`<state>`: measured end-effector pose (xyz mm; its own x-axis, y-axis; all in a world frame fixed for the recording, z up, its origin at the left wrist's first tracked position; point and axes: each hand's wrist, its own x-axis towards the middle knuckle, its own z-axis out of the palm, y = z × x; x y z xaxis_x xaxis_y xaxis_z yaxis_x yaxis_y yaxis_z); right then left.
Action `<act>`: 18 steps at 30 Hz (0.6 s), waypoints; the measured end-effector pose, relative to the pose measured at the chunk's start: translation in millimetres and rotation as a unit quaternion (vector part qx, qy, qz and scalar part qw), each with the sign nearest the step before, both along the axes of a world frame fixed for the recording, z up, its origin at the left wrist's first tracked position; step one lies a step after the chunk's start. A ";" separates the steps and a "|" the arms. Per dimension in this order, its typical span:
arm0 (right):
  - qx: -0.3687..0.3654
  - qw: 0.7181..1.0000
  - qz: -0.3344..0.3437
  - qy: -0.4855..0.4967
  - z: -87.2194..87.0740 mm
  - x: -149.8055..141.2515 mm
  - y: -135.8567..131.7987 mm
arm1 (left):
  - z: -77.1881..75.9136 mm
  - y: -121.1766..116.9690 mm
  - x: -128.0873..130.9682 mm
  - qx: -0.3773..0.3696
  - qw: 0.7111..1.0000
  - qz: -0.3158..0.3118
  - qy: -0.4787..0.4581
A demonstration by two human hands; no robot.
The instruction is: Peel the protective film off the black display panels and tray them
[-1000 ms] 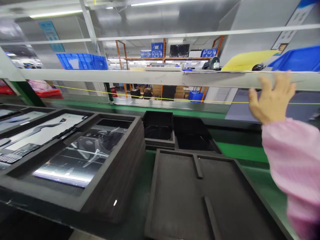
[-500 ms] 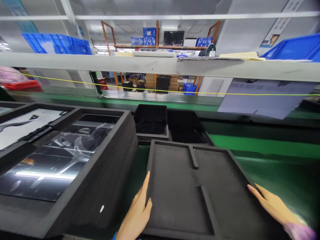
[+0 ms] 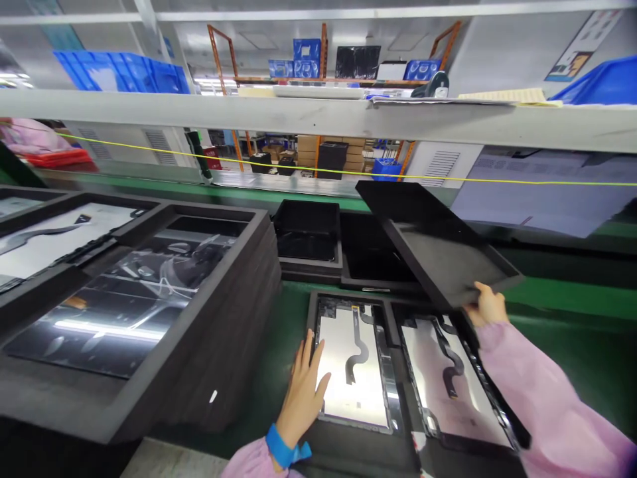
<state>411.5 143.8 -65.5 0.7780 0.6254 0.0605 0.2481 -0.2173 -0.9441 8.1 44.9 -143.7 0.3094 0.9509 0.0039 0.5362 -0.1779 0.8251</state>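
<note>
My right hand [image 3: 488, 307] grips the near edge of a black foam tray [image 3: 448, 252], which is raised and tilted above the bench. Below it lies another black foam tray [image 3: 348, 441] with two compartments. Each one holds a display panel, a silvery panel [image 3: 365, 398] on the left and a second panel [image 3: 442, 398] on the right, both with a dark ribbon cable on the back. My left hand [image 3: 304, 382], fingers stretched out and a blue band at the wrist, rests along the lower tray's left edge.
A tall stack of foam trays [image 3: 233, 332] stands to the left, its top one holding panels. Two black trays [image 3: 308, 232] sit behind on the green bench [image 3: 552, 299]. A rail [image 3: 298, 113] and a yellow cord cross ahead. Blue bins [image 3: 119, 72] stand on the shelf.
My right hand has lifted the empty top foam tray up and away, uncovering two panels in the tray beneath. My left hand stays near the left edge.
</note>
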 end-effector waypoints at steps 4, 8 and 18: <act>0.023 0.995 -0.025 0.099 -2.2 -70.5 71.5 | -5.7 3.4 -0.2 0.019 1.000 0.007 -0.010; -0.002 0.989 0.006 0.151 -18.1 -128.2 101.0 | -6.3 4.8 -3.1 0.031 0.999 0.010 -0.017; -0.057 0.977 0.193 0.066 -41.0 -153.1 78.7 | -12.4 6.2 -4.1 0.034 0.998 0.015 -0.043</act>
